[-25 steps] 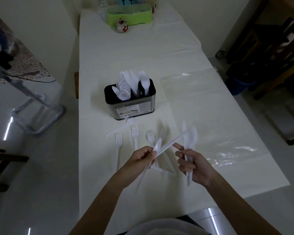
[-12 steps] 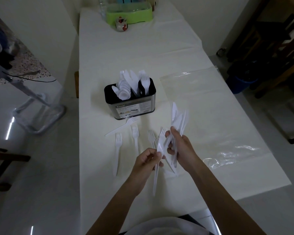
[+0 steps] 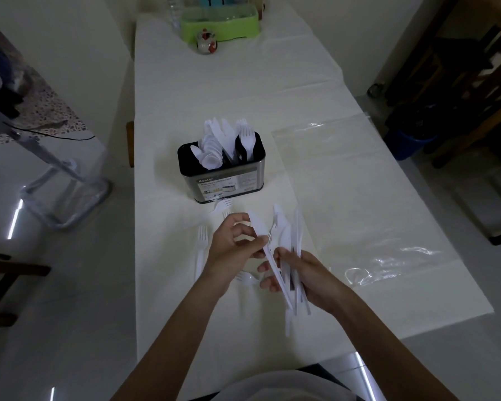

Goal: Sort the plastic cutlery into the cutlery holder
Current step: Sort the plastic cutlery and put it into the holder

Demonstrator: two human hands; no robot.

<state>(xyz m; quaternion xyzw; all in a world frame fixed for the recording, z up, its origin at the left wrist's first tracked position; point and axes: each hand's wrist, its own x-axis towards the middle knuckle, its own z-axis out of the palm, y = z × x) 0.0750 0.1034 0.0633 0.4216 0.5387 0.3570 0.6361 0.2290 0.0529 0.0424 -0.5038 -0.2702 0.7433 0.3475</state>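
Note:
The black and steel cutlery holder (image 3: pixel 223 185) stands mid-table, with white spoons, knives and forks upright in its compartments. In front of it my right hand (image 3: pixel 313 277) grips a bundle of white plastic knives (image 3: pixel 289 238), blades pointing away from me. My left hand (image 3: pixel 232 247) pinches one more white knife (image 3: pixel 259 227) that lies against the bundle. Loose white forks (image 3: pixel 202 240) lie on the table under and left of my hands; one fork (image 3: pixel 222 204) rests just in front of the holder. A spoon (image 3: pixel 248 280) shows between my wrists.
A clear plastic bag (image 3: pixel 359 204) lies flat on the table's right half. A green tray (image 3: pixel 219 23) and a small jar (image 3: pixel 206 44) sit at the far end. A metal chair frame (image 3: pixel 58 195) stands left of the table, dark furniture at the right.
My right hand turned its knife bundle upright and drew back toward me. My left hand rose and brought its single knife against the bundle.

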